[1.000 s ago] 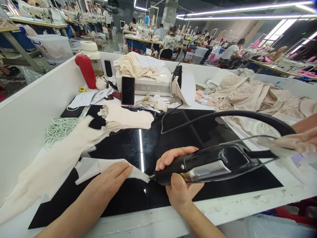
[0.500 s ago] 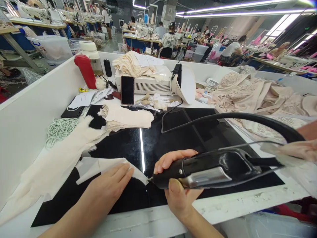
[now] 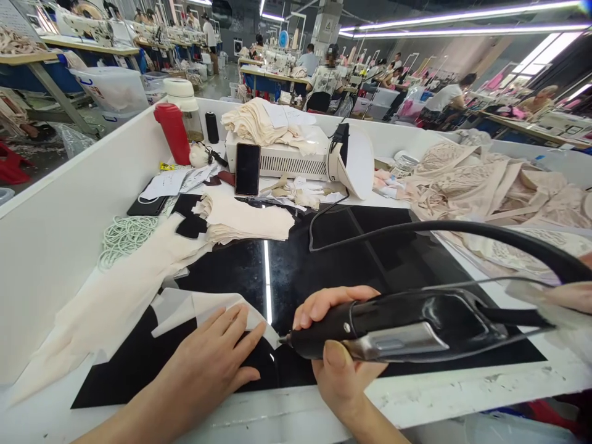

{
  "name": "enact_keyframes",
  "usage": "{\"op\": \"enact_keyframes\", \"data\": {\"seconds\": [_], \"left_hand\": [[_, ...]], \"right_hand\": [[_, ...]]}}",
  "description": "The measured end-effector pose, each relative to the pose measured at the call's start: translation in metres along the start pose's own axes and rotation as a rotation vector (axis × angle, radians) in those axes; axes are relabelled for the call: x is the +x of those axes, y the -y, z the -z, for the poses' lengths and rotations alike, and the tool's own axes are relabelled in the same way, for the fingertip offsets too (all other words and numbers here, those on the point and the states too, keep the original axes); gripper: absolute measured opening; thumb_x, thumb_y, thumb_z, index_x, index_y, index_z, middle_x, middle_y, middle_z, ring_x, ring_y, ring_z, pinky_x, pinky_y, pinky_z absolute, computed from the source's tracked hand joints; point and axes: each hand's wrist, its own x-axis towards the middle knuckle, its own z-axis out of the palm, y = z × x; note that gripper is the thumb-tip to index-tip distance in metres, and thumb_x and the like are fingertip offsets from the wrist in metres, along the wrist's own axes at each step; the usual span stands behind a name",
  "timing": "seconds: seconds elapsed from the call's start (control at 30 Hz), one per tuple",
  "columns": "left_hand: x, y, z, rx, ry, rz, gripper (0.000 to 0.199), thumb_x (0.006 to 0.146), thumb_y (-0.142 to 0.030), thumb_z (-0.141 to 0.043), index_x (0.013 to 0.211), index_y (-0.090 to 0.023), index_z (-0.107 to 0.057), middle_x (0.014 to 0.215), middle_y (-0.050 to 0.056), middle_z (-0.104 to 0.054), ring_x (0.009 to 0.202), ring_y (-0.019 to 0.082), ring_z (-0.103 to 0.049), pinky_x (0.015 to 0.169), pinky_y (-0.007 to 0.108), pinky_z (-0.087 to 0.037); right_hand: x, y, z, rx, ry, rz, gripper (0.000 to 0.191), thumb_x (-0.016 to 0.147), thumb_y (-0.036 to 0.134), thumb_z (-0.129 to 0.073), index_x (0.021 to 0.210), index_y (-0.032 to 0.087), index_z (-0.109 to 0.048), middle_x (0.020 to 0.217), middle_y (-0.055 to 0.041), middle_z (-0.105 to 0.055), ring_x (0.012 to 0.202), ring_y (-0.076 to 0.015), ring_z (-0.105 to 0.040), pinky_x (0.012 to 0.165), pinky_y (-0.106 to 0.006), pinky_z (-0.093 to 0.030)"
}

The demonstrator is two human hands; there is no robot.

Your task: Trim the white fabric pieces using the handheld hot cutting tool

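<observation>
My left hand (image 3: 217, 348) lies flat with fingers spread on a small cream fabric piece (image 3: 208, 306), pressing it against the black glossy board (image 3: 296, 265). My right hand (image 3: 340, 361) is wrapped round a black corded handheld tool (image 3: 393, 324) with a silver lever. Its thin metal tip (image 3: 284, 340) points left and meets, or nearly meets, the fabric's right-hand corner. Part of the fabric is hidden under my left fingers. Behind the left hand lie a long cream fabric strip (image 3: 115, 290) and a stack of cut cream pieces (image 3: 250, 221).
A phone (image 3: 247, 169) leans against a white vented box (image 3: 287, 165). A red bottle (image 3: 173, 132) and a pale green cord bundle (image 3: 127, 237) are at left. Beige lace garments (image 3: 499, 179) are heaped at right. A black cable (image 3: 462, 227) arches over the board.
My left hand's fingers have spread and its thumb has moved out to the right. The whole view has shifted slightly. My right hand keeps its hold on the tool at the fabric's corner.
</observation>
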Motion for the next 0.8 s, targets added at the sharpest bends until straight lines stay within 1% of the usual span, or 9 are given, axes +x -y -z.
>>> {"op": "enact_keyframes", "data": {"seconds": [0.1, 0.17, 0.23, 0.33, 0.4, 0.5, 0.63, 0.73, 0.8], "left_hand": [[0.002, -0.002, 0.000, 0.025, 0.033, -0.013, 0.074, 0.082, -0.055, -0.084, 0.139, -0.015, -0.059, 0.132, 0.021, -0.069, 0.120, 0.037, -0.068, 0.099, 0.048, -0.058], [0.002, -0.003, -0.001, 0.036, 0.033, -0.018, 0.079, 0.077, -0.055, -0.088, 0.138, -0.014, -0.060, 0.132, 0.022, -0.069, 0.120, 0.038, -0.068, 0.098, 0.049, -0.059], [0.001, -0.005, -0.003, 0.036, 0.025, -0.020, 0.080, 0.077, -0.054, -0.089, 0.139, -0.013, -0.059, 0.132, 0.023, -0.068, 0.122, 0.038, -0.068, 0.099, 0.049, -0.059], [-0.001, -0.007, -0.005, 0.011, 0.017, -0.002, 0.079, 0.079, -0.052, -0.088, 0.140, -0.013, -0.058, 0.134, 0.023, -0.067, 0.124, 0.039, -0.066, 0.102, 0.049, -0.057], [-0.001, -0.009, -0.005, -0.021, 0.012, 0.020, 0.077, 0.081, -0.053, -0.086, 0.141, -0.013, -0.058, 0.134, 0.024, -0.067, 0.126, 0.039, -0.065, 0.104, 0.049, -0.055], [0.000, -0.010, -0.003, -0.073, 0.020, 0.061, 0.074, 0.083, -0.056, -0.083, 0.140, -0.014, -0.060, 0.136, 0.023, -0.066, 0.128, 0.039, -0.064, 0.107, 0.049, -0.054], [0.003, -0.012, -0.001, -0.078, 0.047, 0.078, 0.075, 0.082, -0.060, -0.081, 0.138, -0.015, -0.062, 0.138, 0.025, -0.065, 0.127, 0.039, -0.065, 0.104, 0.050, -0.057], [0.004, -0.012, -0.002, -0.075, 0.052, 0.075, 0.072, 0.084, -0.061, -0.079, 0.137, -0.014, -0.063, 0.138, 0.026, -0.065, 0.127, 0.040, -0.065, 0.102, 0.052, -0.058], [0.004, -0.012, -0.003, -0.082, 0.049, 0.082, 0.073, 0.083, -0.061, -0.080, 0.136, -0.014, -0.063, 0.138, 0.027, -0.065, 0.128, 0.040, -0.065, 0.103, 0.052, -0.058]], "right_hand": [[0.002, 0.002, -0.002, -0.012, -0.008, 0.006, 0.035, 0.092, 0.039, -0.074, 0.121, 0.031, -0.056, 0.084, 0.0018, -0.060, 0.067, -0.0163, -0.058, 0.057, -0.031, -0.052], [0.003, 0.003, -0.003, -0.009, -0.007, 0.001, 0.031, 0.092, 0.039, -0.074, 0.117, 0.030, -0.058, 0.083, 0.0019, -0.060, 0.066, -0.0154, -0.058, 0.057, -0.030, -0.053], [0.004, 0.004, -0.004, 0.006, 0.004, -0.007, 0.030, 0.092, 0.038, -0.074, 0.116, 0.029, -0.058, 0.083, 0.0020, -0.060, 0.066, -0.0145, -0.059, 0.058, -0.029, -0.053], [0.009, 0.004, -0.005, 0.034, 0.004, -0.005, 0.035, 0.092, 0.038, -0.075, 0.121, 0.030, -0.057, 0.083, 0.0023, -0.060, 0.066, -0.0143, -0.059, 0.057, -0.028, -0.055], [0.014, 0.001, -0.007, 0.055, -0.007, 0.002, 0.038, 0.092, 0.039, -0.075, 0.123, 0.030, -0.056, 0.084, 0.0026, -0.059, 0.066, -0.0146, -0.059, 0.057, -0.029, -0.056], [0.022, -0.005, -0.012, 0.084, -0.009, 0.014, 0.038, 0.090, 0.038, -0.076, 0.122, 0.029, -0.056, 0.084, 0.0032, -0.059, 0.066, -0.0145, -0.059, 0.057, -0.029, -0.057], [0.027, -0.014, -0.018, 0.090, -0.003, 0.007, 0.038, 0.090, 0.039, -0.076, 0.120, 0.029, -0.055, 0.084, 0.0038, -0.059, 0.065, -0.0142, -0.059, 0.056, -0.029, -0.056], [0.026, -0.018, -0.020, 0.079, 0.007, 0.005, 0.039, 0.089, 0.040, -0.076, 0.120, 0.029, -0.055, 0.083, 0.0041, -0.058, 0.064, -0.0142, -0.058, 0.056, -0.029, -0.056], [0.025, -0.019, -0.020, 0.061, 0.008, 0.001, 0.040, 0.089, 0.041, -0.077, 0.120, 0.029, -0.054, 0.082, 0.0042, -0.058, 0.064, -0.0144, -0.058, 0.055, -0.030, -0.055]]}}
